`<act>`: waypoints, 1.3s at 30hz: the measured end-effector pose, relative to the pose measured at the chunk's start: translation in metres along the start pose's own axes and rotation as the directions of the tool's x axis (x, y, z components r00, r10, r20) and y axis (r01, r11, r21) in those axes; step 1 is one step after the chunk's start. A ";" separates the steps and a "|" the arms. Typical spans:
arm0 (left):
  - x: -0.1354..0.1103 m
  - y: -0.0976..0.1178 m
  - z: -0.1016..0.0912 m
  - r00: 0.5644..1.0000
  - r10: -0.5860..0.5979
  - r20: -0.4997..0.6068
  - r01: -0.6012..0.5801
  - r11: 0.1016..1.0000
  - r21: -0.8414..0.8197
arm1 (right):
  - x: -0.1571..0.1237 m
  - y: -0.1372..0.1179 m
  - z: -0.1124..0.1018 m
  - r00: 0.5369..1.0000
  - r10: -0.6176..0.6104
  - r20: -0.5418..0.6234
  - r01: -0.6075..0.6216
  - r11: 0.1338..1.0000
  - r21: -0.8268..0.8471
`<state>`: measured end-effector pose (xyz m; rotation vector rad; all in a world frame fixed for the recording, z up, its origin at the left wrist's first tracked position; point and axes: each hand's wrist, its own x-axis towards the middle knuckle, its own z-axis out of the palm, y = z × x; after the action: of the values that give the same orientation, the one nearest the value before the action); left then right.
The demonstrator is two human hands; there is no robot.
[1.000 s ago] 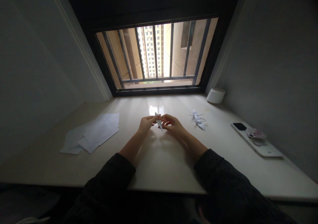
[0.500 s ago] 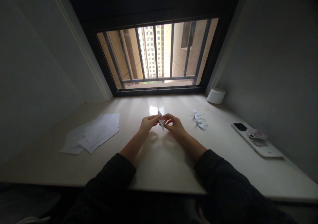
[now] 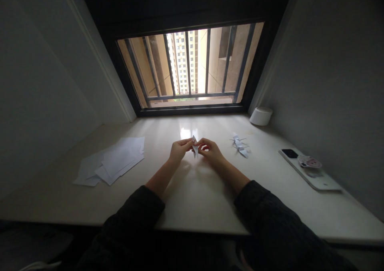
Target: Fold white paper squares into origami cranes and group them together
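Between my two hands is a small folded piece of white paper, held a little above the white sill. It is narrow and pointed, and its lower end shows two separate tips. My left hand pinches it from the left, thumb and fingers closed on its upper part. From the right, my right hand grips its edge with thumb and forefinger, the other fingers curled. Fingers hide part of the folds. To the right of my right hand lie several small folded paper figures in a row, with thin points sticking out sideways.
A loose pile of white paper sheets lies on the left of the sill. On the right are a phone with a round grip on its back and a white cylindrical object by the wall. A dark-framed window stands behind.
The folded paper has shifted slightly in my fingers, and its lower end now shows two points instead of one. Both hands stay almost in place.
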<state>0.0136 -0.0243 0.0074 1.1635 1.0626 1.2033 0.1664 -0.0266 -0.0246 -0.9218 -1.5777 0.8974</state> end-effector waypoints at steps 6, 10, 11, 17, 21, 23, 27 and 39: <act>-0.002 0.000 0.000 1.000 -0.006 0.010 0.005 1.000 0.030 | -0.002 -0.002 0.000 0.996 -0.092 -0.016 0.092 0.996 -0.006; -0.003 0.001 0.002 1.000 -0.013 0.003 0.013 1.000 0.022 | -0.001 -0.001 -0.002 0.999 -0.054 -0.002 0.054 0.998 -0.019; -0.003 0.001 0.002 1.000 -0.012 -0.003 0.012 1.000 0.022 | -0.001 -0.001 -0.002 0.999 -0.044 -0.002 0.044 0.999 -0.020; -0.003 0.001 0.002 1.000 -0.015 -0.017 0.015 1.000 0.020 | -0.001 -0.002 -0.001 0.998 -0.052 -0.047 0.051 0.999 -0.011; -0.001 -0.001 0.001 1.000 -0.003 -0.018 0.004 1.000 0.026 | -0.002 -0.004 0.001 0.995 -0.064 -0.081 0.063 0.998 -0.020; 0.000 -0.002 0.001 1.000 -0.009 -0.014 0.009 1.000 0.007 | -0.003 -0.004 0.002 0.992 -0.080 -0.093 0.079 0.997 -0.021; 0.000 -0.001 0.001 1.000 -0.016 -0.016 0.016 1.000 0.011 | -0.005 -0.006 0.001 0.978 -0.174 -0.115 0.159 0.980 -0.123; -0.003 0.000 0.003 0.999 0.045 -0.018 -0.042 0.993 0.112 | -0.009 -0.016 0.002 0.946 -0.294 -0.140 0.230 0.907 -0.353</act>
<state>0.0159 -0.0273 0.0076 1.2683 1.1374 1.2048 0.1642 -0.0416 -0.0142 -0.9664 -1.6644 0.3448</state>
